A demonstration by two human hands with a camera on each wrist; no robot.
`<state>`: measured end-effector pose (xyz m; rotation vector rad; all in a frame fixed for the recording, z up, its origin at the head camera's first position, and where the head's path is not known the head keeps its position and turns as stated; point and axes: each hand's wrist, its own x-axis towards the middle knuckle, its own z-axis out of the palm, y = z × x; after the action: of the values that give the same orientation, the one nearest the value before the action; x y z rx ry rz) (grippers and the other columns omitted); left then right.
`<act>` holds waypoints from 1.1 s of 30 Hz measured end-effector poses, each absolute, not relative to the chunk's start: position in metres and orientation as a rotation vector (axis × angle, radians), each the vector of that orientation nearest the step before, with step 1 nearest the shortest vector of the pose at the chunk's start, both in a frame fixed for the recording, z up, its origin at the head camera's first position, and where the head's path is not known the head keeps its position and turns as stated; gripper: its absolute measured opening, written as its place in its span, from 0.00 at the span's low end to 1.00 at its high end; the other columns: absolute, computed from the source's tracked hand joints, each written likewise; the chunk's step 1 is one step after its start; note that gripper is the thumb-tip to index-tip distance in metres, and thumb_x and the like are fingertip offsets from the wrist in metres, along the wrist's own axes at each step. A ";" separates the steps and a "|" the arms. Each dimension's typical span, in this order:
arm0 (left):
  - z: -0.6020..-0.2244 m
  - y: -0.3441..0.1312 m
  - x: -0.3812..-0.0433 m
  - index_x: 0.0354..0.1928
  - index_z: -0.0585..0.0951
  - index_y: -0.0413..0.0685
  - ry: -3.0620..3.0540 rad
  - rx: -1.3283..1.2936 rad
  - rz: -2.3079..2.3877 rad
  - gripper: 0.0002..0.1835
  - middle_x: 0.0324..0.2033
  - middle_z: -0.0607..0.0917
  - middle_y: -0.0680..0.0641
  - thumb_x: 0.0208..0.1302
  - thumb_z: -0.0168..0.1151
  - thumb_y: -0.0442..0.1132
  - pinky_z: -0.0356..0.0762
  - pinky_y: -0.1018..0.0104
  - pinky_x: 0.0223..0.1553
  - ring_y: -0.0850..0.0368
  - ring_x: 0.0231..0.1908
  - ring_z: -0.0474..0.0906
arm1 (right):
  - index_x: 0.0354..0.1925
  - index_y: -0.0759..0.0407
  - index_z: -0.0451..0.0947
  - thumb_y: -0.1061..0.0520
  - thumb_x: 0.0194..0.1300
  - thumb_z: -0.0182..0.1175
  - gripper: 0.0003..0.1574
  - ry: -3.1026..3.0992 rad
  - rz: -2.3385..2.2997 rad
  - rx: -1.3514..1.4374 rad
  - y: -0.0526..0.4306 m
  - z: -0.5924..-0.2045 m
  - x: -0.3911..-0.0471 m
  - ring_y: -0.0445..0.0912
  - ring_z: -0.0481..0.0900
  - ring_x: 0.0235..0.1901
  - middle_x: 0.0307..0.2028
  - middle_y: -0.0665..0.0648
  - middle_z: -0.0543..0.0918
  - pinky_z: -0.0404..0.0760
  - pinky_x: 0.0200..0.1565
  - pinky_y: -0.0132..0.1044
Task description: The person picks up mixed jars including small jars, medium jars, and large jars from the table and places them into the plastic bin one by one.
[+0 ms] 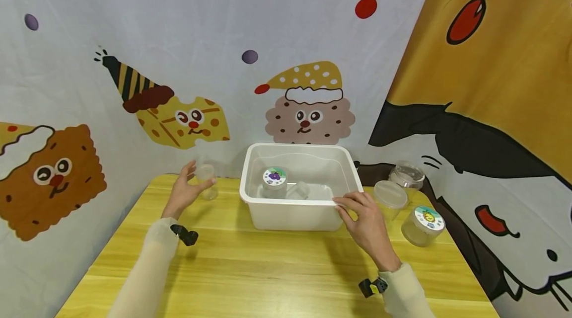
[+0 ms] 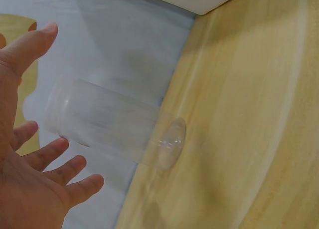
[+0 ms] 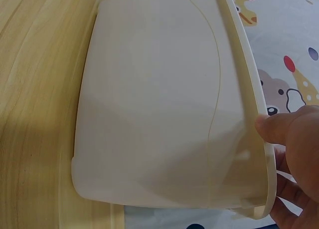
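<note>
A tall clear plastic jar [image 2: 109, 121] stands upright on the table at the left. My left hand [image 1: 184, 190] is beside it, thumb and fingers spread around its upper part without closing on it. The white plastic tub [image 1: 292, 216] stands at the middle of the table's back. At its front right corner my right hand [image 1: 364, 223] pinches the rim, thumb [image 3: 271, 128] on the outer side and fingers over the edge. Inside the tub are a jar with a purple-printed lid [image 1: 274, 177] and a small clear container [image 1: 301, 190].
To the tub's right stand a clear jar with a plain lid [image 1: 390, 195], another clear jar [image 1: 406, 175] behind it, and a jar with a yellow-printed lid [image 1: 429, 218]. A cartoon-printed curtain [image 1: 187, 20] hangs right behind the wooden table [image 1: 268, 273].
</note>
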<state>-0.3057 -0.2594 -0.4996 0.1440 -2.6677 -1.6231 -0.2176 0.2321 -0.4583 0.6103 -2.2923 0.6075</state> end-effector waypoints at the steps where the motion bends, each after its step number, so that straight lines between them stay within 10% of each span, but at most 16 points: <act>1: -0.501 -0.260 -0.306 0.83 0.40 0.60 -2.667 0.145 -1.627 0.63 0.82 0.49 0.40 0.59 0.70 0.67 0.59 0.29 0.71 0.34 0.79 0.47 | 0.44 0.50 0.91 0.61 0.55 0.78 0.16 -2.292 0.608 0.610 0.232 -0.458 -0.217 0.46 0.78 0.40 0.39 0.50 0.86 0.81 0.38 0.42; 33: -0.529 -0.268 -0.318 0.81 0.54 0.51 -2.613 0.156 -1.750 0.48 0.76 0.62 0.34 0.69 0.66 0.58 0.69 0.36 0.70 0.30 0.76 0.57 | 0.44 0.51 0.90 0.62 0.55 0.78 0.17 -2.286 0.624 0.616 0.231 -0.457 -0.216 0.45 0.78 0.40 0.40 0.50 0.86 0.81 0.38 0.42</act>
<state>-0.3184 -0.2677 -0.5291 0.1563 -2.6134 -1.7501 -0.2160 0.2313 -0.4573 0.6159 -2.2863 0.6237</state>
